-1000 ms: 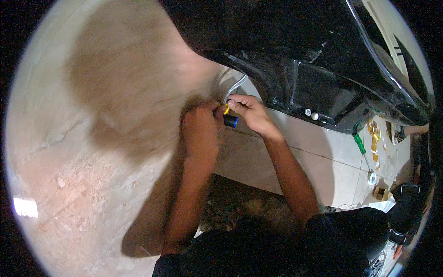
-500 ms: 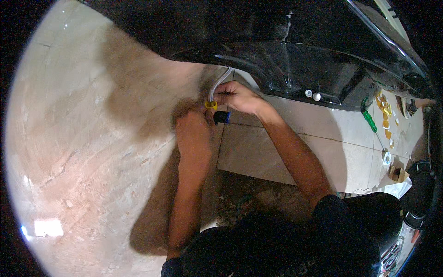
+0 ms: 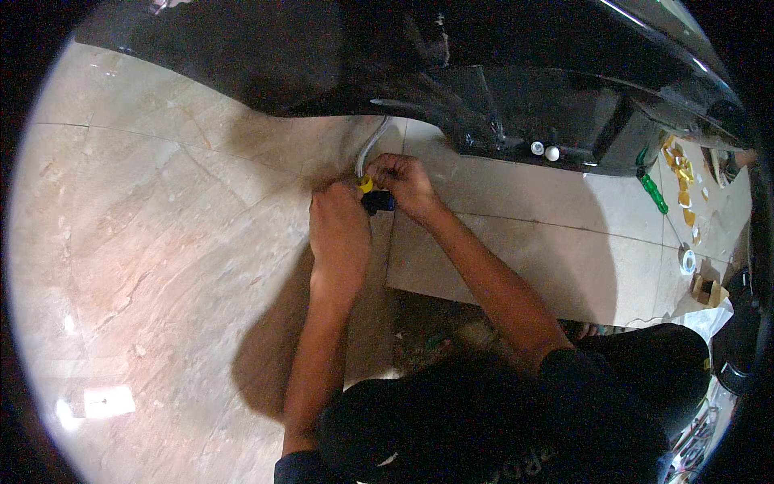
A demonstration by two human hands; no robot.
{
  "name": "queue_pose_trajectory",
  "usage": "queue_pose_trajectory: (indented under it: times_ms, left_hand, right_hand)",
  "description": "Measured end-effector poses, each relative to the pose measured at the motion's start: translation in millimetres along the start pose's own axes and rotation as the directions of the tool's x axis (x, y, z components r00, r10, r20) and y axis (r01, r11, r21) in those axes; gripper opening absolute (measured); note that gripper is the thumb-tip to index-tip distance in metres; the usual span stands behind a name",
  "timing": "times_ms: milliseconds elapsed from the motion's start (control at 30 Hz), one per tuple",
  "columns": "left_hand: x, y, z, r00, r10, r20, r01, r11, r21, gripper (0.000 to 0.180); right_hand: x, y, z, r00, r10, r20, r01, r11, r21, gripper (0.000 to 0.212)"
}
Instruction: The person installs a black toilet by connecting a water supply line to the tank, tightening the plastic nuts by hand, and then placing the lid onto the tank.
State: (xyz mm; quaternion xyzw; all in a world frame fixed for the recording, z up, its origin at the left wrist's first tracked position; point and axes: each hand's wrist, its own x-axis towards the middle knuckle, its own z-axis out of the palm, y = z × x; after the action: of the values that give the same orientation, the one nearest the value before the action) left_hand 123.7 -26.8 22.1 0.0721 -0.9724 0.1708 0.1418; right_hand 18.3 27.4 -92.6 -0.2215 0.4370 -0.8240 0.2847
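My left hand (image 3: 340, 230) is closed around a black fitting (image 3: 379, 201), whose stubby end sticks out to the right. Just above that end is a yellow collar (image 3: 366, 185), and a clear bendy hose (image 3: 371, 147) runs up from it to beneath a glossy black fixture (image 3: 339, 81). Close by on the right, my right hand (image 3: 407, 181) has its fingers curled in a pinch next to the collar and hose. Whatever sits between those fingertips is too small to make out. The left fingertips are hidden behind the hand.
Two small white caps (image 3: 552, 152) rest on the fixture's lower ledge. Farther right lie a green-handled screwdriver (image 3: 653, 194), yellow scraps (image 3: 684, 173), a white tape roll (image 3: 687, 260) and a small cardboard box (image 3: 709, 290). Another person's foot (image 3: 742, 159) shows at the far right.
The view has shifted a little. My right fingers have curled and come down nearer the yellow collar. The fitting's blue-rimmed end has turned, and its blue is less visible.
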Motion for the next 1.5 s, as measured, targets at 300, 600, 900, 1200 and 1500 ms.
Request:
queue_pose_trajectory:
  times_ms: [300, 600, 900, 1200, 1500]
  left_hand:
    - [18, -14, 0, 0.994, -0.052, 0.094, 0.076, 0.959, -0.274, 0.009]
    - [35, -28, -2, 0.953, -0.023, 0.304, 0.174, 0.860, -0.480, 0.019]
    - [52, -39, 5, 0.938, 0.295, 0.183, -0.300, 0.954, -0.002, 0.015]
    - [65, -48, 5, 0.849, 0.305, 0.431, -0.313, 0.948, -0.055, 0.018]
    - [36, -9, -24, 0.954, -0.073, 0.292, 0.141, 0.966, -0.218, 0.015]
  right_hand:
    - [-12, -6, 14, 0.956, -0.145, -0.255, 0.060, 0.948, -0.312, 0.017]
    - [-21, 0, 28, 0.836, -0.338, -0.432, 0.094, 0.864, -0.495, 0.014]
    - [-24, 7, 30, 0.820, -0.300, -0.488, 0.098, 0.913, -0.396, 0.019]
    - [-32, -3, 30, 0.833, -0.328, -0.446, 0.088, 0.873, -0.479, 0.008]
    - [5, -11, -26, 0.982, -0.179, 0.053, 0.185, 0.970, -0.159, 0.012]
